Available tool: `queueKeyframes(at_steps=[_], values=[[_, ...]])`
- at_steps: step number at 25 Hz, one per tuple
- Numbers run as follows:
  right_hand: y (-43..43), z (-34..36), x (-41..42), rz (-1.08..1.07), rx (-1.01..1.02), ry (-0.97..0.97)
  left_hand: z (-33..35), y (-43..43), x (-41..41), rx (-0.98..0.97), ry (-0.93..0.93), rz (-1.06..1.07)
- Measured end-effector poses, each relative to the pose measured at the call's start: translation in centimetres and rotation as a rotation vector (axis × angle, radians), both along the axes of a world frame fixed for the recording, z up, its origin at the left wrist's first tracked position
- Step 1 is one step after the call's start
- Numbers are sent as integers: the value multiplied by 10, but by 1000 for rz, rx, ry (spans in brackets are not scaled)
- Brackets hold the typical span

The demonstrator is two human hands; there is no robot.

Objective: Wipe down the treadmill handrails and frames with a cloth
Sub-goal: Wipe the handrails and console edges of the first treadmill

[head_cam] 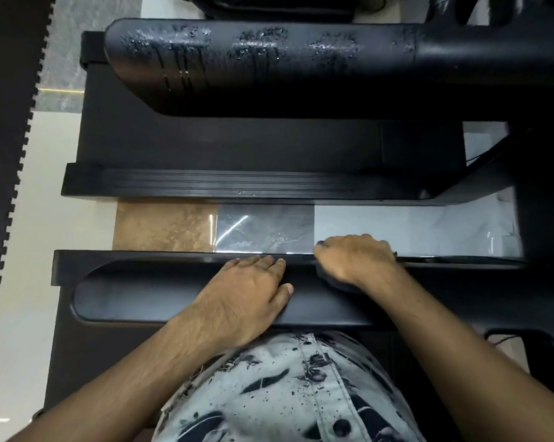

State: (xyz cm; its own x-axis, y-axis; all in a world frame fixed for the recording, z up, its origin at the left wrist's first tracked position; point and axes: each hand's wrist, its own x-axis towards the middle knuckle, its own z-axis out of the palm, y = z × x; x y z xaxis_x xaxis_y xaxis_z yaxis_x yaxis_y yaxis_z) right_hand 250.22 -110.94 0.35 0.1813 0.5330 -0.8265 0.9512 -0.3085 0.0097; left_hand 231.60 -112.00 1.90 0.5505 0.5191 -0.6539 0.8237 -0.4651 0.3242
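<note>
I am in the wiping step, working along the near black handrail [180,301] of the treadmill. My right hand [355,258] is curled over the rail's far edge, clenched on a dark cloth [334,280] that peeks out beneath the palm, pressed against the rail. My left hand [253,295] lies flat and empty on the rail just beside it, steadying me. The far handrail [269,68] is beaded with spray droplets and looks unwiped. Next I judge the cloth should slide along this rail with steady pressure.
</note>
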Motion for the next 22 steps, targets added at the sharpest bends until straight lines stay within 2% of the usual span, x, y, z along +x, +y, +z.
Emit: queueKeyframes(at_steps=[2,3,4,5,7,10,11,12,13,14,16,18,19,20,22], values=[[-30,10,-14,177,218,13,0,-3,8,5,-3,8],[-37,10,-14,241,264,53,-1,-4,12,12,-5,10],[-29,7,-3,227,239,93,-3,-5,16,25,-6,12],[-15,1,11,118,157,95,-4,-7,19,31,-1,19],[-5,-5,29,33,32,33,-3,-11,27,26,7,32],[-42,7,18,262,255,88,-4,-15,37,31,-2,54],[-39,3,26,254,260,150,-4,-15,40,32,-7,53],[-24,-2,38,138,174,176,-3,-16,43,30,-3,54],[-9,-6,50,1,40,137,-1,-18,45,27,7,55],[-4,-9,57,-44,-4,72,2,-19,48,22,12,49],[-26,2,49,111,119,18,5,-17,50,9,3,30],[-50,9,30,210,317,79,2,-15,51,-17,-48,26],[-45,7,36,215,321,110,1,-15,52,-27,-78,36],[-31,4,45,99,263,100,1,-15,54,-39,-101,48],[-18,1,56,-48,82,-9,1,-18,59,-73,-110,25]])
